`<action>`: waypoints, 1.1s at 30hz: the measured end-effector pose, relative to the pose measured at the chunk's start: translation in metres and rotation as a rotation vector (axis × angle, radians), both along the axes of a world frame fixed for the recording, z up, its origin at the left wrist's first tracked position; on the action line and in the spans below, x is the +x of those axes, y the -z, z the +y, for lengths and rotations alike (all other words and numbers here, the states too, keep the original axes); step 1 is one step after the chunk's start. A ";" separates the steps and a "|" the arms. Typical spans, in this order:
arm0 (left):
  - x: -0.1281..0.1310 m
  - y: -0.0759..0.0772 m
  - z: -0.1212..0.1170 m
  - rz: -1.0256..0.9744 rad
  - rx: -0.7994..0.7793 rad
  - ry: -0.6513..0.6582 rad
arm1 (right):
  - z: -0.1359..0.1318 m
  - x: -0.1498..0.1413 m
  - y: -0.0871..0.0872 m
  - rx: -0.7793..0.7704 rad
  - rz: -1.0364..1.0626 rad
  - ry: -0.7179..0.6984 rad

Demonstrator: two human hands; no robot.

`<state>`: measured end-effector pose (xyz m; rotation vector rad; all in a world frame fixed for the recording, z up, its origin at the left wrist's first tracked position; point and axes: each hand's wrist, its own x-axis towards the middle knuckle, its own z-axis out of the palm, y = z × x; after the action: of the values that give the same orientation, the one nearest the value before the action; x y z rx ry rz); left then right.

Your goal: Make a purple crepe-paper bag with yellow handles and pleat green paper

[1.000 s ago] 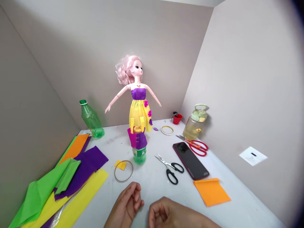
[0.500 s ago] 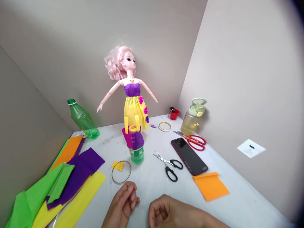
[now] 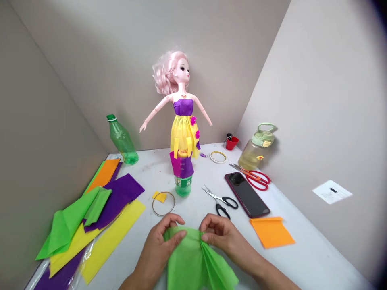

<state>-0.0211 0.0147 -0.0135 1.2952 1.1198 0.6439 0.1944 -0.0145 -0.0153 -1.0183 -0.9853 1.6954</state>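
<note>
Pinched between both hands is a thin light-green cloth (image 3: 186, 257), its top edge level near the hands and its lower part running out of view. My left hand (image 3: 160, 245) is closed on the upper left corner, thumb in front. My right hand (image 3: 222, 235) pinches the top edge further right, where the cloth is gathered into folds that fan out down to the right. Just beyond the left hand lies a thin bangle-like ring (image 3: 153, 206), partly over a small yellow piece (image 3: 161, 197). Black-handled scissors (image 3: 222, 199) lie open beyond the right hand.
A pink-haired doll (image 3: 184, 106) in a purple and yellow dress stands behind a green bottle wrapped in purple (image 3: 183, 187). Coloured sheets (image 3: 121, 201) are piled left. A phone (image 3: 246, 195), red-handled scissors (image 3: 256, 179), orange piece (image 3: 272, 233) and water bottle (image 3: 254, 151) are right.
The green cloth has come up into view between my hands, which now pinch its top edge. The view has shifted, so the table things appear further right and slightly higher.
</note>
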 end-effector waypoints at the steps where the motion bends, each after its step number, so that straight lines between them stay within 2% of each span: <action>1: -0.001 -0.003 0.001 0.037 0.055 -0.086 | 0.000 0.000 0.001 -0.026 0.057 0.010; 3: -0.003 -0.009 0.003 0.079 0.187 -0.255 | 0.001 -0.001 0.007 -0.096 0.217 0.026; 6: -0.008 -0.017 0.005 0.011 0.349 -0.507 | 0.000 -0.003 0.017 -0.130 0.351 0.093; 8: -0.012 -0.022 0.001 -0.043 0.402 -0.639 | -0.002 -0.006 0.023 -0.123 0.403 0.162; 10: -0.014 -0.024 -0.009 -0.073 0.386 -0.694 | -0.004 -0.009 0.027 -0.103 0.429 0.226; 13: -0.011 -0.014 -0.034 -0.134 0.186 -0.636 | -0.004 -0.007 0.029 -0.054 0.430 0.321; 15: -0.004 -0.001 -0.052 -0.171 0.028 -0.530 | -0.001 -0.004 0.028 -0.032 0.430 0.360; 18: 0.013 0.018 -0.070 -0.358 -0.169 -0.409 | 0.000 0.001 0.025 -0.022 0.408 0.348; 20: 0.024 0.023 -0.073 -0.486 -0.258 -0.359 | -0.001 -0.001 0.024 -0.008 0.365 0.321; 23: 0.033 0.018 -0.067 -0.594 -0.284 -0.352 | -0.005 -0.006 0.025 0.029 0.273 0.285; 27: 0.027 0.007 -0.058 -0.540 -0.277 -0.437 | -0.007 -0.011 0.028 0.036 0.219 0.275; 30: 0.021 0.008 -0.061 -0.537 -0.330 -0.469 | -0.007 -0.013 0.027 0.011 0.215 0.281; 33: 0.021 0.012 -0.068 -0.661 -0.420 -0.440 | -0.006 -0.016 0.025 -0.013 0.231 0.271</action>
<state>-0.0003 -0.0534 -0.0258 0.4123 0.9098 1.0060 0.1787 -0.0209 -0.0399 -0.8963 -0.6558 1.5537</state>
